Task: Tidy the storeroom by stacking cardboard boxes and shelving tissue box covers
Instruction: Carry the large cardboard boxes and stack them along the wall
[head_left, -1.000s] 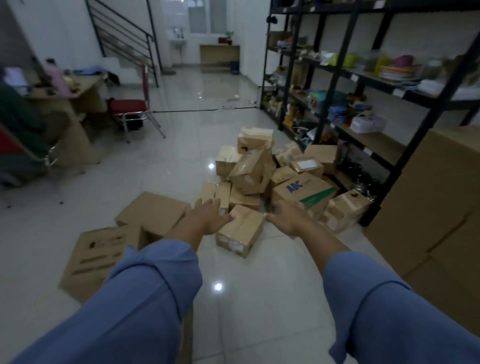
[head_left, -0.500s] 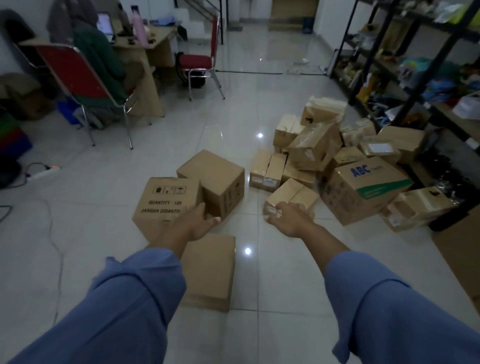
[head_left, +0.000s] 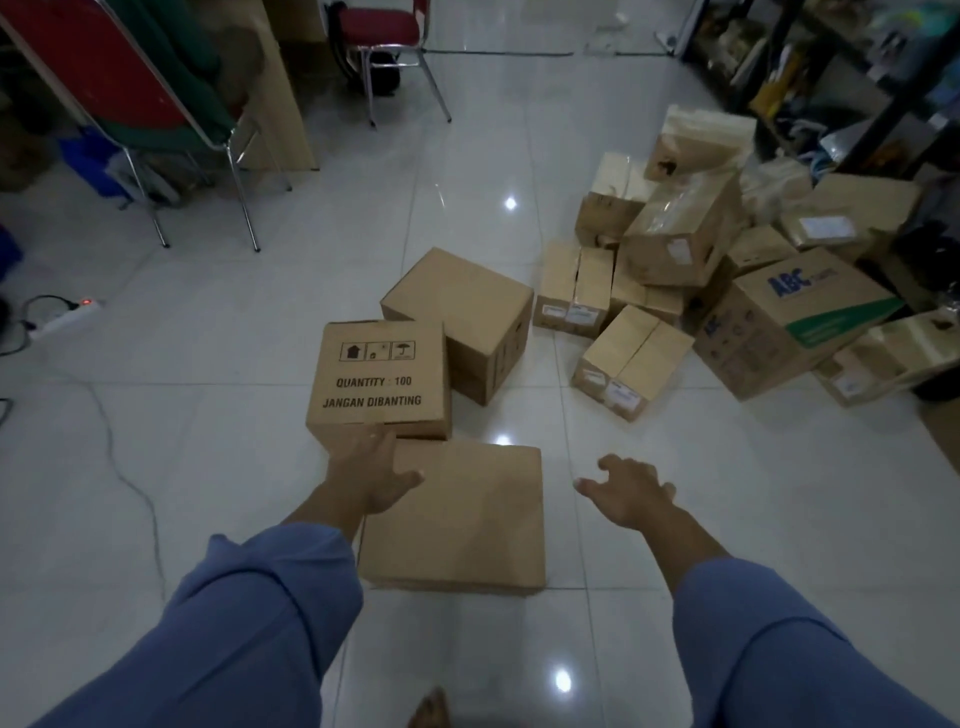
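While the left hand (head_left: 371, 475) hovers spread over the plain box (head_left: 467, 525) beside the printed box (head_left: 379, 379), the right hand (head_left: 626, 488) hangs wide, holding nothing.

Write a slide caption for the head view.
Left hand and right hand reach toward a plain box on the floor.

The printed box (head_left: 379, 382) is closed brown cardboard, its upward face marked "QUANTITY : 100" and "JANGAN DIBANTING" in black under three handling symbols. Against its near edge lies a flat plain box (head_left: 467, 519), closed and broader. Just behind it to the right stands a taller plain box (head_left: 462, 306), turned at an angle. Well to its right is a heap of smaller taped boxes (head_left: 670, 244), tumbled and tilted, with a larger ABC box (head_left: 789, 317) on the heap's far side
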